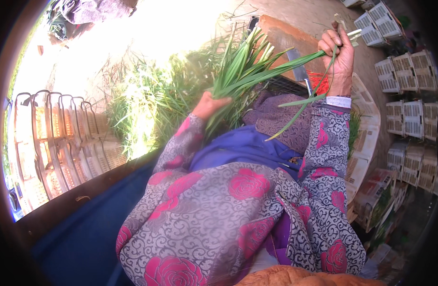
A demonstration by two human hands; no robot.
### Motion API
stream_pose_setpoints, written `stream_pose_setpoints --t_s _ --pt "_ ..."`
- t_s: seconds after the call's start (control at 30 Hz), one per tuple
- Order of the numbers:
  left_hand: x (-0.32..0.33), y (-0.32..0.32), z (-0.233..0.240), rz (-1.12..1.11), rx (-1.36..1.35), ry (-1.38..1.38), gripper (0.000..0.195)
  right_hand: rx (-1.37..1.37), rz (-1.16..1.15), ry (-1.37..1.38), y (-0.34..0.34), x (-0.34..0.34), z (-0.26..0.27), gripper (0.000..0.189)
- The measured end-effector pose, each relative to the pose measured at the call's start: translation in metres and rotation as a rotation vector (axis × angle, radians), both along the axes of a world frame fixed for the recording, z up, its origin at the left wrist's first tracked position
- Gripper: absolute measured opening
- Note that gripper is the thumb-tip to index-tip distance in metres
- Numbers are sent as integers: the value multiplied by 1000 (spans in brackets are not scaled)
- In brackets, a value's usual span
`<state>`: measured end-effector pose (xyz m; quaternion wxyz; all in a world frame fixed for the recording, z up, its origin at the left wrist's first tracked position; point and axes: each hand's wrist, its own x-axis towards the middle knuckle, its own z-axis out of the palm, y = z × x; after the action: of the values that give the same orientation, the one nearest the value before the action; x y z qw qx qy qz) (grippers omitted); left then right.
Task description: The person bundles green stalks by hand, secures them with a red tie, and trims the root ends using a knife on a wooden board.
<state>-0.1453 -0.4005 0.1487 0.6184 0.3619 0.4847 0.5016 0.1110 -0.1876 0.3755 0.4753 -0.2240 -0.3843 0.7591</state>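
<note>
My left hand (211, 105) grips a bunch of long green leafy stalks (240, 64), the pale cut ends fanned upward and the leaf tips hanging below. Raised at the upper right, my right hand (336, 53) pinches a few stalks by their pale ends. Their long leaves (294, 66) stretch across to the bunch, and one loose leaf (294, 121) droops over my lap. Between the two hands, a cleaver (296, 64) lies against an orange-brown board (294, 34), its handle towards me. Red ties (318, 83) lie beside the handle.
A heap of green leaves (161, 93) covers the ground on the left. Plastic crates with wire handles (69, 136) stand beyond it. More stacked crates (411, 71) line the right side, and a pale crate (363, 143) sits by my right arm. Strong sunlight washes out the upper left.
</note>
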Motion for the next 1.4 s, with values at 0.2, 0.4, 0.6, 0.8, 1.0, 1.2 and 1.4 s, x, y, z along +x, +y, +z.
stream_pose_setpoints --t_s 0.2,0.4,0.6,0.8,1.0,1.2,1.4 --pt "7 2 -8 -49 -57 -109 33 558 22 -1188 -57 -76 -68 42" --pt "4 1 -26 -78 51 -63 37 487 189 -1197 -48 -66 -74 33" --pt "-1 0 -13 -136 37 -48 33 -79 263 -424 -5 -5 -76 27" --pt "-10 -1 -19 -69 -3 -72 32 139 66 -766 -34 -27 -68 29" --pt "-4 0 -4 -68 -7 -38 31 558 40 -1070 -56 -76 -96 27" --pt "-17 3 -25 -83 27 -9 28 -33 271 -665 -36 -45 -96 17" --pt "-21 1 -18 -52 29 -16 28 -338 283 -81 -31 -32 -78 23"
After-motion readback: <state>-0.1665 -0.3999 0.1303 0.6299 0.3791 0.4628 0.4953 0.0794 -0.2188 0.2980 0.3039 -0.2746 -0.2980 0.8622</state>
